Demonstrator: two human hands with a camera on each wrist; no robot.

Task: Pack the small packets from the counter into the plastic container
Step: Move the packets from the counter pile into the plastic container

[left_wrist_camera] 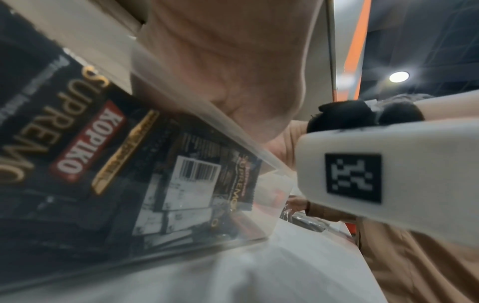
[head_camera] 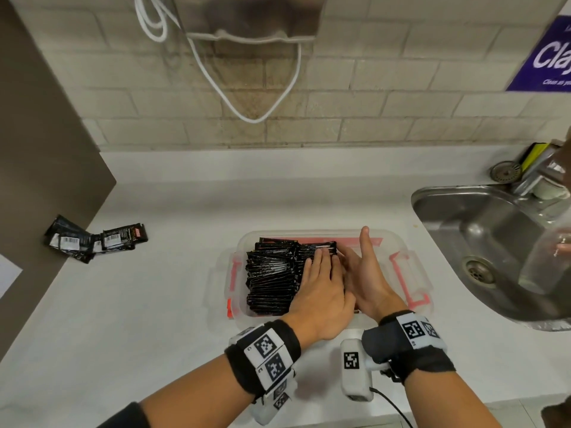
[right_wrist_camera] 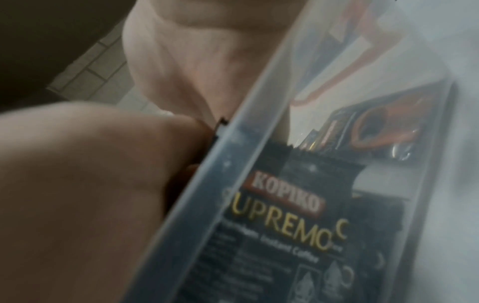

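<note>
A clear plastic container (head_camera: 398, 239) with orange latches stands on the white counter, holding rows of black coffee packets (head_camera: 272, 279). My left hand (head_camera: 321, 273) lies flat on top of the right-hand row, fingers straight. My right hand (head_camera: 364, 270) stands on edge against that row's right side, thumb pointing up, its fingers mostly hidden behind the left hand. Several loose packets (head_camera: 95, 242) lie at the counter's far left by a brown panel. In the left wrist view the packets (left_wrist_camera: 85, 147) show through the container wall; the right wrist view shows a packet (right_wrist_camera: 285, 215) the same way.
A steel sink (head_camera: 482, 230) is set into the counter at the right, where another person's hand holds a clear glass (head_camera: 543, 257). A white cable (head_camera: 256, 115) hangs on the tiled wall behind. A brown panel (head_camera: 46, 149) borders the left side.
</note>
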